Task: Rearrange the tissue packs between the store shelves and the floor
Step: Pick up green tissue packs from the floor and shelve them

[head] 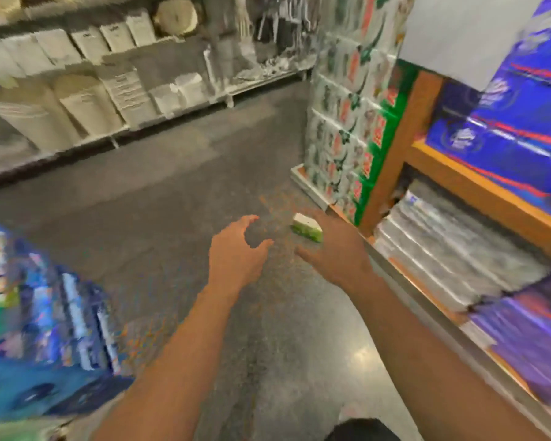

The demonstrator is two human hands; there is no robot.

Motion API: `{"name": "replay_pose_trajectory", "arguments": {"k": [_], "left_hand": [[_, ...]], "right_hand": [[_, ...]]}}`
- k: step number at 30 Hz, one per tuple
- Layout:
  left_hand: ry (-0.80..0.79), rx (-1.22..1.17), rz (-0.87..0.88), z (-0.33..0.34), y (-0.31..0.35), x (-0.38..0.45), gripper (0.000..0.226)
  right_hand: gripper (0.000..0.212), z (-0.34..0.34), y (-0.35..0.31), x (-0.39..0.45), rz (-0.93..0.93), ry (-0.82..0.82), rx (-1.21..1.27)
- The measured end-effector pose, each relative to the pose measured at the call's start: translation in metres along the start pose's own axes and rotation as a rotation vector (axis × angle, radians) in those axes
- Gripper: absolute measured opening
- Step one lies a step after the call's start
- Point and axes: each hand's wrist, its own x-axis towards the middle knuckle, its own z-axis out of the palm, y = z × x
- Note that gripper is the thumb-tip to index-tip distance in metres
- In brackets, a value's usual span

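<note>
Blue packs [39, 329] are stacked at the left edge of the grey floor [147, 218]. The left hand [236, 253] hovers above the floor with its fingers loosely curled and holding nothing. Just right of it, the right hand [334, 249] has a small green-and-white tissue pack [306, 228] against its fingers; blur hides any grip. Wooden shelves [458, 183] on the right hold wrapped packs.

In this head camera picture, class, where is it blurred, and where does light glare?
Head view: motion blur smears the blue packs at left and the shelf at right; both hands and the small green pack stay clearer; glare spots the floor.
</note>
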Motion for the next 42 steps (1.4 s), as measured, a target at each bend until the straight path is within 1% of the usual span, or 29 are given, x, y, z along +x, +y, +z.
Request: {"name": "replay_pose_trajectory", "arguments": {"k": [2,4,5,7,11,15,19,23,27,30,33,37,40,42], "left_hand": [[-0.058,-0.035,-0.013,0.066,0.038,0.027,0.053],[-0.168,-0.075,-0.035,0.121,0.073,0.050,0.056],[-0.219,-0.089,-0.046,0.144,0.087,0.059,0.057],[-0.266,-0.112,-0.071,0.176,0.100,0.079,0.057],[-0.279,-0.127,-0.141,0.214,0.084,0.131,0.057],[-0.338,-0.085,-0.212,0.247,0.049,0.202,0.063],[-0.410,-0.073,-0.203,0.308,0.010,0.311,0.062],[-0.547,0.013,-0.167,0.396,-0.033,0.425,0.062],[-0.645,0.151,-0.162,0.496,-0.103,0.520,0.070],[-0.654,0.212,-0.107,0.574,-0.167,0.569,0.071],[-0.708,0.264,-0.062,0.654,-0.230,0.593,0.072],[-0.757,0.285,-0.055,0.738,-0.296,0.587,0.073],[-0.788,0.243,-0.126,0.769,-0.326,0.564,0.071],[-0.765,0.207,-0.111,0.776,-0.337,0.551,0.071]], "right_hand": [[0.077,-0.029,0.068,0.008,0.094,0.007,0.008],[0.075,-0.051,0.130,0.016,0.194,0.044,-0.015],[0.075,-0.059,0.155,0.020,0.244,0.045,-0.026],[0.076,-0.064,0.192,0.035,0.314,0.031,-0.033],[0.077,-0.042,0.237,0.098,0.351,-0.043,-0.005],[0.077,0.007,0.261,0.184,0.390,-0.086,0.059],[0.073,0.073,0.299,0.288,0.458,-0.116,0.049],[0.074,0.151,0.356,0.392,0.558,-0.218,0.015],[0.073,0.247,0.438,0.475,0.615,-0.253,0.018],[0.071,0.333,0.510,0.516,0.623,-0.315,-0.066],[0.084,0.421,0.578,0.539,0.667,-0.405,-0.134],[0.092,0.523,0.640,0.555,0.674,-0.510,-0.185],[0.099,0.572,0.670,0.561,0.666,-0.551,-0.208],[0.103,0.587,0.683,0.562,0.683,-0.539,-0.206]]}}
